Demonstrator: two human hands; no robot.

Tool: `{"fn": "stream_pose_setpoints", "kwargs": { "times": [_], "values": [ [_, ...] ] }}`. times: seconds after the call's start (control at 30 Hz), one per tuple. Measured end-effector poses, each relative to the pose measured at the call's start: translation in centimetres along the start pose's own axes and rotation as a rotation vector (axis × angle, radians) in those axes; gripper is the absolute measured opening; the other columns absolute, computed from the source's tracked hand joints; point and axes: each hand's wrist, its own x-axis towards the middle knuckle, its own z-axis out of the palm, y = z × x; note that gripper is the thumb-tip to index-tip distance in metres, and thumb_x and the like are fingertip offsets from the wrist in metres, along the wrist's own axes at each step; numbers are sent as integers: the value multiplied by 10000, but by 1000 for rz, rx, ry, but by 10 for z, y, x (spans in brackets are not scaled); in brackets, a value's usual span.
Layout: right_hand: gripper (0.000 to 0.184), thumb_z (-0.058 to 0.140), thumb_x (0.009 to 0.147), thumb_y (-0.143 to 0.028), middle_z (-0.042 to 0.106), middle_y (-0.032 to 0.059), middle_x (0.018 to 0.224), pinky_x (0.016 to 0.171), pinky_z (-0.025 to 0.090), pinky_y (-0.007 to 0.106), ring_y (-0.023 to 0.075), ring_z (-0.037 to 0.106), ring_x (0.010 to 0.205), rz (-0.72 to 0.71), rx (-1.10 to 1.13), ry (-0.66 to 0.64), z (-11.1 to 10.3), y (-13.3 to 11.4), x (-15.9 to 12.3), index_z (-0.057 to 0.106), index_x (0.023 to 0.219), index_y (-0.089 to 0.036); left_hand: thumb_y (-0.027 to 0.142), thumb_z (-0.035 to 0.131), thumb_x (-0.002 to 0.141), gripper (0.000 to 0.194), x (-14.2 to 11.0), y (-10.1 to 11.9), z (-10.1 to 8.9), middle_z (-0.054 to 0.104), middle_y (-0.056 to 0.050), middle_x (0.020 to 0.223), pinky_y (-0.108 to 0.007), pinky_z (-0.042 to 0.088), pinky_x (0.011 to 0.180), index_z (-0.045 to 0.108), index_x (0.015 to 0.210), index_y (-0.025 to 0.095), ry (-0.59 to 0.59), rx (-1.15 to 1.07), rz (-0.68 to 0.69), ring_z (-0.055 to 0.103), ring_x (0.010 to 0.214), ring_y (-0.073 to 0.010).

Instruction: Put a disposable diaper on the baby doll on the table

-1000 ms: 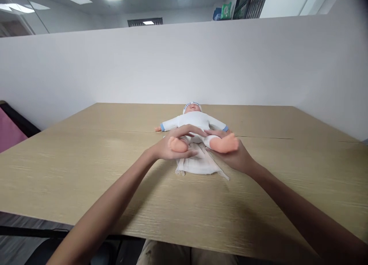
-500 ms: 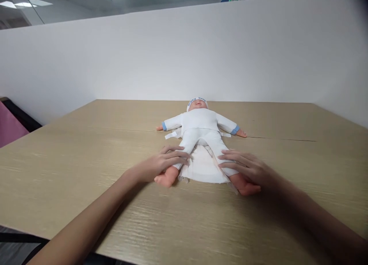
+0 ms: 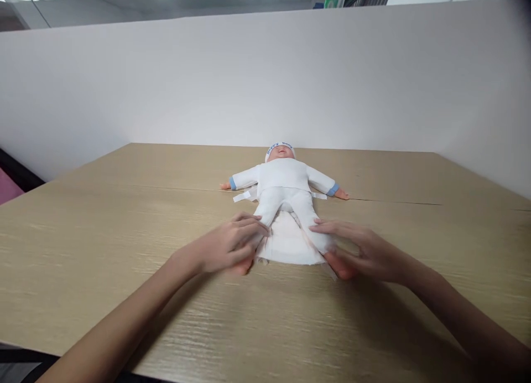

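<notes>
A baby doll (image 3: 283, 175) in white clothes with blue cuffs and a lettered white cap lies on its back, arms spread and legs apart. An opened white diaper (image 3: 288, 242) is spread flat under its hips, its front part between the legs and its side tabs showing at the waist. My left hand (image 3: 234, 242) is closed around the doll's lower leg on the left, hiding most of that foot. On the other side, my right hand (image 3: 359, 247) grips the opposite lower leg, fingers over the trouser and thumb near the ankle.
The wood-grain table (image 3: 124, 233) has a thin seam running across it behind the doll. A white partition (image 3: 265, 78) stands along the far edge and right side. Something pink with a black edge (image 3: 20, 172) shows at the far left.
Both hands have shifted from lying over the legs to curling around the lower legs, thumbs lower down. The feet are now more covered. The view has moved slightly.
</notes>
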Motion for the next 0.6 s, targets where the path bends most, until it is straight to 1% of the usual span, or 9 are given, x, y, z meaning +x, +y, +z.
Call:
{"fn": "stream_pose_setpoints", "kwargs": {
  "times": [0.07,0.13,0.23,0.3,0.33,0.43,0.5,0.53,0.6],
  "values": [
    [676,720,1032,-520,643,113,1623,1198,587,567,382,627,1491,37,-159,63,15,-20,-1,555,1657,-322,544,695,1030,438,3,14,11,720,-100,1359,-560,574,1086,660,1365,264,51,67,-83,574,1355,-372],
    [739,743,1010,-519,642,151,1606,1172,597,574,401,595,1513,38,-294,134,35,-34,-3,518,1677,-291,629,791,935,582,7,22,27,694,-133,1358,-586,569,1057,644,1334,232,106,177,-150,567,1292,-400],
    [585,625,1046,-270,701,160,1501,1167,586,534,369,573,1532,21,-433,211,60,-41,-1,570,1628,-240,402,732,1002,386,12,22,49,663,-149,1408,-594,538,1087,646,1324,207,159,325,-187,558,1272,-391],
    [521,558,1024,-147,752,154,1398,1129,588,498,353,631,1463,-7,-494,255,64,-39,3,663,1528,-222,292,634,1048,202,14,18,52,685,-127,1370,-564,533,1085,693,1226,217,191,344,-175,569,1241,-362],
    [478,540,1021,-129,770,151,1349,1091,592,474,345,670,1404,-22,-505,273,62,-37,7,710,1459,-216,291,593,1072,159,15,16,49,708,-115,1316,-547,534,1071,714,1149,222,212,328,-166,580,1210,-348],
    [273,529,1078,-219,805,114,1111,878,585,374,287,761,1090,16,-429,304,43,-31,25,791,1150,-230,377,516,1126,294,23,11,30,750,-88,1132,-482,543,1005,742,1008,232,287,182,-159,626,1102,-305],
    [317,516,1120,-336,753,67,888,748,527,334,230,713,842,78,-294,329,26,-27,43,733,912,-236,434,499,1135,352,33,6,14,753,-77,1105,-438,545,979,749,990,233,342,26,-162,668,1064,-277],
    [371,504,1132,-388,717,50,832,732,507,329,214,675,784,97,-214,351,18,-25,53,690,849,-237,459,498,1132,367,40,2,7,751,-77,1127,-424,542,992,752,995,231,381,-51,-158,684,1072,-267],
    [401,477,1136,-453,717,59,907,806,511,339,219,668,847,105,-57,405,5,-18,76,670,863,-232,504,513,1114,385,58,-10,-5,737,-88,1210,-415,519,1066,754,1005,224,475,-159,-141,689,1151,-271]
  ]
}}
